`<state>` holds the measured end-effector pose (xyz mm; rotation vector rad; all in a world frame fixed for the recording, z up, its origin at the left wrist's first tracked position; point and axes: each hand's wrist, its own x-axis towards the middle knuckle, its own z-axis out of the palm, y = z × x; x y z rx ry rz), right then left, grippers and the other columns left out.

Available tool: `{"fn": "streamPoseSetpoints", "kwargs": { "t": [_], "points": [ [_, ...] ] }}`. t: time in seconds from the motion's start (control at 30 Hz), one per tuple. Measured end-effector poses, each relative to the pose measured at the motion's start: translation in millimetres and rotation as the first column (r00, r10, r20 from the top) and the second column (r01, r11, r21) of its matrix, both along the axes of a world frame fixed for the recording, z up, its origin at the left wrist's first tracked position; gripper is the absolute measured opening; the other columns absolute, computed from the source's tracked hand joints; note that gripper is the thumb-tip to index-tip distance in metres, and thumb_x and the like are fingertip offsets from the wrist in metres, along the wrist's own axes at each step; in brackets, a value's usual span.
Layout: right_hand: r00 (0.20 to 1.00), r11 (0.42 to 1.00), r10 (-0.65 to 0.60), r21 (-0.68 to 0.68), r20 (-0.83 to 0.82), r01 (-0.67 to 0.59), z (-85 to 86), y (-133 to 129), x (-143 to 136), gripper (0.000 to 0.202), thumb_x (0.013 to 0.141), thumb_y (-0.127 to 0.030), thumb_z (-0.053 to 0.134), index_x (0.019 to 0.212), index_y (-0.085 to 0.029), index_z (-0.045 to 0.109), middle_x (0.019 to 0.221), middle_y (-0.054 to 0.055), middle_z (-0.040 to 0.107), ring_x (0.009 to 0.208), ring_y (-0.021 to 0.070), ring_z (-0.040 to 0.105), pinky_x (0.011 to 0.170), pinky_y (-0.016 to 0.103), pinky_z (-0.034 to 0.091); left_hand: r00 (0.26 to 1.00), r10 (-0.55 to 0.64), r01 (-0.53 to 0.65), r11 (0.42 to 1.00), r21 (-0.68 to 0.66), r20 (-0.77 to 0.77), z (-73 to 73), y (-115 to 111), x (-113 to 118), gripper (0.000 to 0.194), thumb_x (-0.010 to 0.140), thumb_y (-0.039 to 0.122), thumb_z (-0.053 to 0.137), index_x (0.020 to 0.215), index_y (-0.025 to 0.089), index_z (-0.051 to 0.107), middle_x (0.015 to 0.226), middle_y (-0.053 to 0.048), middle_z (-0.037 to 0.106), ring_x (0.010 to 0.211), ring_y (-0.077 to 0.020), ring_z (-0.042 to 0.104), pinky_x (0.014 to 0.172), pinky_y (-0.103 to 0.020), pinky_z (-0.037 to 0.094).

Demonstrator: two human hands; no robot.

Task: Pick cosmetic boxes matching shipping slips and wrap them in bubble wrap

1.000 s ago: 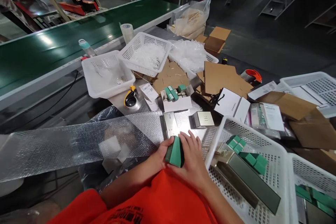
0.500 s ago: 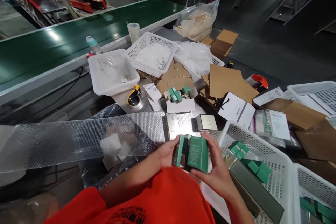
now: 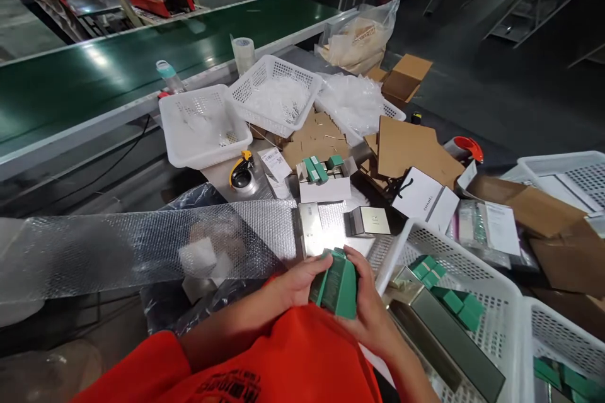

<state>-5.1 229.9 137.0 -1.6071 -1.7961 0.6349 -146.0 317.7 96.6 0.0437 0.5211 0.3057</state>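
Gripping smooth-faced, angular green boxes [image 3: 342, 288], left hand [image 3: 299, 279] and right hand [image 3: 371, 312] half-curled around opposite sides.

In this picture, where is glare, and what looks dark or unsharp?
Head view: white glare on the green conveyor belt and shine on the bubble wrap; head view, upper right: dim, soft shelves; head view, the held green boxes: print unreadable.

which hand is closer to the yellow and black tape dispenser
Left. The left hand is nearer the camera than the tape dispenser and to its right; the right hand lies farther right.
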Motion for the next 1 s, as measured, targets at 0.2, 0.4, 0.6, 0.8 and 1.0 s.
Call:
{"fn": "streamPoseSetpoints", "kwargs": {
  "t": [0.2, 0.4, 0.6, 0.8, 1.0],
  "points": [
    [0.999, 0.999, -0.031, 0.026, 0.018, 0.030, -4.7, -4, -9, 0.084, 0.079, -0.040, 0.066, 0.144, -0.020, 0.016, 0.148, 0.021, 0.027, 0.135, 0.0401, 0.034, 0.105, 0.059, 0.040, 0.999, 0.025, -0.026, 0.999, 0.042, 0.024, -6.8, -3, -2, 0.030, 0.071, 0.029, 0.080, 0.094, 0.013, 0.069, 0.081, -0.008, 0.075, 0.080, -0.0216, 0.071, 0.087, -0.035, 0.049],
    [0.997, 0.998, -0.065, 0.019, 0.046, 0.065, -9.7, -9, -13, 0.083, 0.080, -0.041, 0.067, 0.143, -0.021, 0.017, 0.151, 0.019, 0.023, 0.140, 0.0366, 0.027, 0.109, 0.058, 0.036, 1.000, 0.029, -0.029, 0.998, 0.060, -0.002, -10.3, -7, -2, 0.035, 0.069, 0.033, 0.081, 0.094, 0.012, 0.069, 0.080, -0.008, 0.074, 0.074, -0.0193, 0.069, 0.083, -0.033, 0.050],
    [0.991, 0.992, -0.128, 0.007, 0.033, 0.128, -14.7, -12, -16, 0.086, 0.077, -0.046, 0.069, 0.142, -0.022, 0.017, 0.149, 0.020, 0.025, 0.136, 0.0389, 0.034, 0.104, 0.059, 0.042, 0.998, -0.016, 0.024, 0.992, 0.127, -0.059, -8.9, -6, -3, 0.042, 0.064, 0.028, 0.083, 0.101, 0.014, 0.069, 0.084, -0.007, 0.074, 0.066, -0.0159, 0.066, 0.071, -0.029, 0.050],
    [0.983, 0.984, -0.176, 0.023, 0.053, 0.175, -21.4, -14, -25, 0.089, 0.075, -0.045, 0.071, 0.142, -0.020, 0.017, 0.147, 0.022, 0.028, 0.135, 0.0400, 0.035, 0.105, 0.059, 0.040, 0.996, -0.035, 0.044, 0.994, 0.103, -0.088, -9.5, -5, -6, 0.030, 0.064, 0.023, 0.081, 0.089, 0.014, 0.069, 0.075, -0.004, 0.074, 0.059, -0.0144, 0.066, 0.064, -0.025, 0.051],
    [0.981, 0.981, -0.193, -0.008, 0.008, 0.193, -29.6, -16, -34, 0.113, 0.055, -0.063, 0.078, 0.140, -0.019, 0.018, 0.142, 0.022, 0.036, 0.134, 0.0388, 0.037, 0.108, 0.055, 0.035, 0.878, -0.107, 0.123, 0.992, 0.005, -0.467, -2.4, -10, -15, 0.009, 0.071, 0.015, 0.071, 0.077, 0.015, 0.065, 0.064, -0.003, 0.072, 0.052, -0.0172, 0.066, 0.056, -0.027, 0.054]
  ]
}}
